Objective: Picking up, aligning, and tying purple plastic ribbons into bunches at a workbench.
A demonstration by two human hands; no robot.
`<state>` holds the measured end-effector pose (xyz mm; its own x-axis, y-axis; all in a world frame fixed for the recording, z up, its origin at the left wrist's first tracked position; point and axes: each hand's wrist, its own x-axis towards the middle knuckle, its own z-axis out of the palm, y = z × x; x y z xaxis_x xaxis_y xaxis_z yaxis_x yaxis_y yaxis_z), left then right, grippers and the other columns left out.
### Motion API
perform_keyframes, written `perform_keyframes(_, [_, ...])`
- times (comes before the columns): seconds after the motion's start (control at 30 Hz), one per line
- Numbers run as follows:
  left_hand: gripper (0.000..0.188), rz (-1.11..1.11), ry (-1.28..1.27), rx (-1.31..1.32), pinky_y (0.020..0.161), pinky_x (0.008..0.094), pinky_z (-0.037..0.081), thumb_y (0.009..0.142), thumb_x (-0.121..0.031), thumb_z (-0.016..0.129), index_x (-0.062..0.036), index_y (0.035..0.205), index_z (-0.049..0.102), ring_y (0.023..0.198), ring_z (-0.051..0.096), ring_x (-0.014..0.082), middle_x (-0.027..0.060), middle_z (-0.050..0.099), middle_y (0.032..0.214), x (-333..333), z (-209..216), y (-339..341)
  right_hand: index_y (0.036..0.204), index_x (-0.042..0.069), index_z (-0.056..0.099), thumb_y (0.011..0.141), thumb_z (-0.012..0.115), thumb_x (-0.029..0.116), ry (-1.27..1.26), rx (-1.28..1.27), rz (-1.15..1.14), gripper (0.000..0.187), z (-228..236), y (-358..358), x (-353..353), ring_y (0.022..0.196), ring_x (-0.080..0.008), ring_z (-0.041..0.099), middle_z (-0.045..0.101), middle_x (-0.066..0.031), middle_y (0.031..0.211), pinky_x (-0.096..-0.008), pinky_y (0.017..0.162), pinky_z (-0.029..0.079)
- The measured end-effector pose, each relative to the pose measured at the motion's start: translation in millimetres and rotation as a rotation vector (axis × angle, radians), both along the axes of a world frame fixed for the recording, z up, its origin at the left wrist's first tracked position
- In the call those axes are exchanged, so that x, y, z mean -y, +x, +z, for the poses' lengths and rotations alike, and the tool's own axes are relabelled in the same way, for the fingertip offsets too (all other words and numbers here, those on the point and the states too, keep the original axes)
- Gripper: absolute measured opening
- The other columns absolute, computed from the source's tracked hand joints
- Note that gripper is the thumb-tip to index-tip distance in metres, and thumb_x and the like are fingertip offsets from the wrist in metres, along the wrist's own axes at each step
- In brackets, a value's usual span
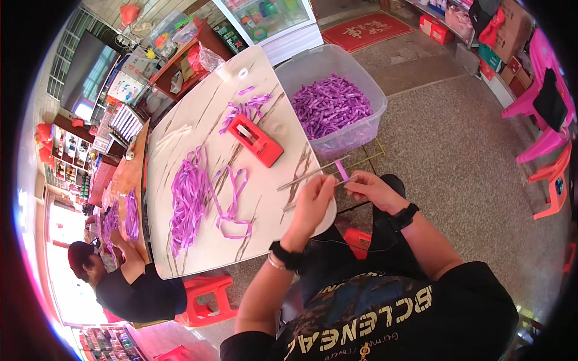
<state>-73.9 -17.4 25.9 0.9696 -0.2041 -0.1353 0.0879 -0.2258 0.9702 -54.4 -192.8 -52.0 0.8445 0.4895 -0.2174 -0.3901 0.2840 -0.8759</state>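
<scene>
Ribbon heap (pixel 189 204) lies tangled on your left; the loose strand (pixel 230 210) beside it could snag if tugged. Red dispenser (pixel 256 141) sits farther back. Your left hand (pixel 313 203) pinches the lower rod (pixel 296 203) near the table's right edge; a slack grip could let it roll. Purple strip (pixel 341 169) stands between your hands. Right hand (pixel 372 191): fingertips pressed together, seemingly on its near end; slipping there could loosen it.
</scene>
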Motion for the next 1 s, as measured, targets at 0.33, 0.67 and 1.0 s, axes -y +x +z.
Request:
perform_keyframes(0.33, [0.045, 0.118, -0.930, -0.679, 0.060, 0.0247, 0.032, 0.091, -0.046, 0.031, -0.0093, 0.114, 0.040, 0.052, 0.031, 0.0094, -0.0016, 0.033, 0.061, 23, -8, -35, 0.084, 0.010, 0.055, 0.082, 0.058, 0.020, 0.007, -0.062, -0.013, 0.010, 4, 0, -3, 0.059, -0.0022, 0.046, 0.054, 0.0050, 0.071, -0.0154, 0.049, 0.034])
perform_keyframes(0.67, [0.054, -0.139, -1.344, -0.744, 0.061, 0.0247, 0.032, 0.088, -0.054, 0.027, -0.0083, 0.115, 0.040, 0.056, 0.031, 0.0102, -0.0016, 0.027, 0.060, 15, -24, -22, 0.082, 0.010, 0.055, 0.083, 0.057, 0.024, -0.017, -0.060, 0.043, 0.014, 12, 3, 6, 0.060, -0.0026, 0.047, 0.054, 0.0050, 0.070, -0.0153, 0.050, 0.035])
perform_keyframes(1.0, [0.056, -0.205, -1.417, -0.722, 0.064, 0.0263, 0.035, 0.086, -0.056, 0.029, -0.0090, 0.113, 0.042, 0.059, 0.032, 0.0119, -0.0007, 0.029, 0.062, 5, -32, -20, 0.084, 0.002, 0.061, 0.086, 0.051, 0.024, -0.369, 0.314, 0.283, 0.024, 107, 58, 29, 0.064, -0.0059, 0.052, 0.059, -0.0011, 0.074, -0.0187, 0.056, 0.041])
